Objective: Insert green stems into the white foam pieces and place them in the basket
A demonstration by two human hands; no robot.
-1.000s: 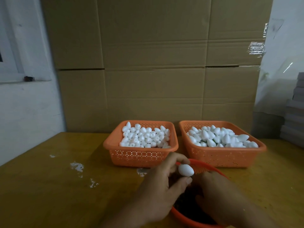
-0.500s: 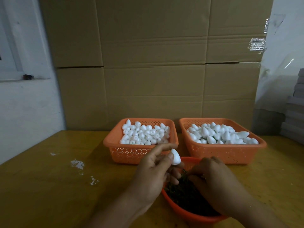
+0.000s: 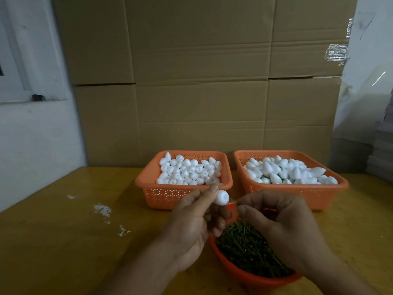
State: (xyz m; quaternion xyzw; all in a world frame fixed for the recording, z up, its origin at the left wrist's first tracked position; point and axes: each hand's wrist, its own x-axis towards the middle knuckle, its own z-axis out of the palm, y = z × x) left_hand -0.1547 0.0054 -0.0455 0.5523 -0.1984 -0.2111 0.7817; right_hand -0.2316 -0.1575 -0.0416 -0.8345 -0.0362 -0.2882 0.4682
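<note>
Insertion step as I read it: left hand pinches a white foam piece above the round stem basket, right hand pinches a green stem just beside it; next needs the stem tip aligned with the piece's flat end

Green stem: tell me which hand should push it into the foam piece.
Right. The right hand already pinches a green stem beside the foam piece, which the left hand holds up with its hole end facing right.
</note>
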